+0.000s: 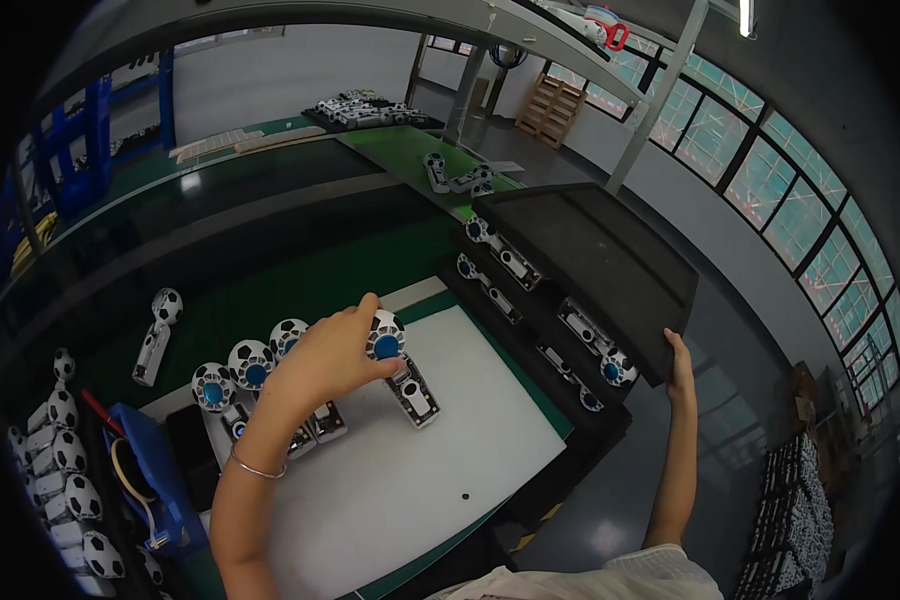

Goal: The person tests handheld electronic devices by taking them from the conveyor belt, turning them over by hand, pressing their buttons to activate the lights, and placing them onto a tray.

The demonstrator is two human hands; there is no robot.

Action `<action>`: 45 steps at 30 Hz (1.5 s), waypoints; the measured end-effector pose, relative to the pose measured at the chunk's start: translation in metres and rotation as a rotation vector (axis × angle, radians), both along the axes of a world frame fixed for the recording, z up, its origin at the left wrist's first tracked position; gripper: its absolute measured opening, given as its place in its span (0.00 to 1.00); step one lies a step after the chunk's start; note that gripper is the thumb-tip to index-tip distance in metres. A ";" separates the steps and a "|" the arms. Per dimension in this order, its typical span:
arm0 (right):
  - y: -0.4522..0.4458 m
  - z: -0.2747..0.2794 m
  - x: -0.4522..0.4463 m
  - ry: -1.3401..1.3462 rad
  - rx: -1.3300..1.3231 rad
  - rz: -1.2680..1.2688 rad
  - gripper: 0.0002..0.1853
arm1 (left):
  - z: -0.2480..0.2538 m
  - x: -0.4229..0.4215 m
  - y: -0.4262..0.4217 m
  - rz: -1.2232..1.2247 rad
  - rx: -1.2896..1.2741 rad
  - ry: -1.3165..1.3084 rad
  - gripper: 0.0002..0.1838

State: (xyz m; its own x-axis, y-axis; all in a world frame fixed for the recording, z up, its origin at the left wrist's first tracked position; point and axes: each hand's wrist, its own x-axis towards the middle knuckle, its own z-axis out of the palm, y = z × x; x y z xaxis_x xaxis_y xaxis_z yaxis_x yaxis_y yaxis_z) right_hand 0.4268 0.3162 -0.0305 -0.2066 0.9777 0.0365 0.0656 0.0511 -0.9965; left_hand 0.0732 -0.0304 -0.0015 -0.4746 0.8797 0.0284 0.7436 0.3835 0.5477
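Observation:
My left hand (335,355) is closed round the round head of a football-patterned device (416,396), over the white board (460,440). The device's blue centre faces up and its body shows an open circuit side. Several similar devices (253,366) lie in a row beneath and left of my left wrist. At the right, my right hand (678,360) grips the front right edge of a black foam tray (590,245), which sits tilted on top of other trays. More devices (600,345) show between the tray layers.
A blue tape dispenser (155,480) stands left of the board, beside a dark tray of football-headed devices (70,450). One more device (157,335) lies on the green bench. Behind are a conveyor (270,205) and a green mat (400,160) with several devices.

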 end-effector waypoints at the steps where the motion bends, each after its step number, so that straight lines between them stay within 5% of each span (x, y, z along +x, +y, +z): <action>1: 0.001 -0.001 -0.002 -0.009 0.008 -0.031 0.26 | 0.001 0.001 -0.001 -0.011 -0.006 0.008 0.34; 7: 0.018 0.000 0.013 -0.335 0.008 -0.002 0.24 | 0.002 0.005 0.001 -0.013 0.008 0.048 0.35; 14: 0.016 0.006 0.001 -0.361 0.113 -0.011 0.21 | 0.000 0.005 -0.001 -0.014 0.019 0.075 0.35; 20: 0.005 0.030 0.010 -0.747 0.133 0.013 0.30 | 0.007 0.007 -0.001 -0.017 -0.007 0.040 0.35; 22: -0.003 0.025 0.009 -1.225 0.940 -0.707 0.31 | 0.003 0.003 -0.001 -0.049 0.010 0.046 0.34; 24: -0.060 0.057 -0.024 -1.121 1.024 -0.790 0.21 | -0.004 -0.002 0.002 -0.116 0.076 0.061 0.33; 25: -0.091 0.071 -0.043 -1.105 1.052 -0.739 0.21 | -0.004 -0.003 0.002 -0.160 0.107 0.053 0.33; 29: -0.152 0.064 -0.112 -0.366 0.763 0.324 0.09 | 0.008 -0.002 -0.001 -0.322 0.116 0.285 0.31; 32: -0.173 0.040 -0.169 -0.288 0.648 0.943 0.15 | 0.021 0.004 -0.015 -0.316 0.275 0.486 0.30; 35: -0.196 0.024 -0.227 -0.325 0.855 1.112 0.20 | 0.034 -0.008 -0.031 -0.257 0.413 0.441 0.31; 38: -0.207 0.009 -0.280 -0.350 0.480 1.408 0.22 | 0.042 -0.030 -0.045 -0.208 0.682 0.183 0.36; 40: -0.222 0.001 -0.313 0.211 0.205 1.453 0.19 | 0.045 -0.044 -0.053 -0.098 0.777 -0.041 0.37; 42: -0.241 0.030 -0.329 0.255 0.000 1.441 0.18 | 0.040 -0.065 -0.059 -0.002 0.928 -0.112 0.37; 45: -0.254 0.044 -0.373 0.427 -0.026 1.382 0.18 | 0.020 -0.116 -0.085 0.294 0.774 -0.118 0.30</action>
